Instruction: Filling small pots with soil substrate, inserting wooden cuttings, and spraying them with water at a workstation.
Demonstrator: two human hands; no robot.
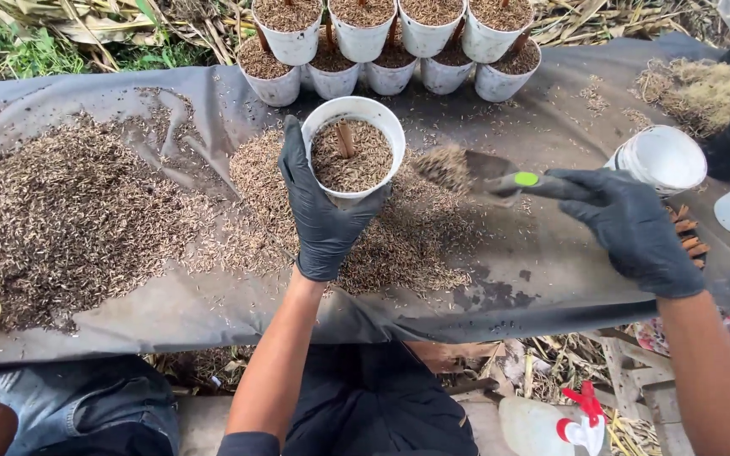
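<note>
While the left hand (324, 211) wraps the white cup (353, 152) of husks on the grey sheet (534, 270), the right hand (631, 228) grips a loaded trowel (475, 169) just beside the rim; a tilt could spill husks or knock the stick (345, 139).

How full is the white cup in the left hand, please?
Nearly full: husks in the cup reach close to its rim, around a brown stick.

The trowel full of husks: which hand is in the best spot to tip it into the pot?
Probably the right hand: it holds the trowel beside the white pot. The left hand grips that pot.
</note>
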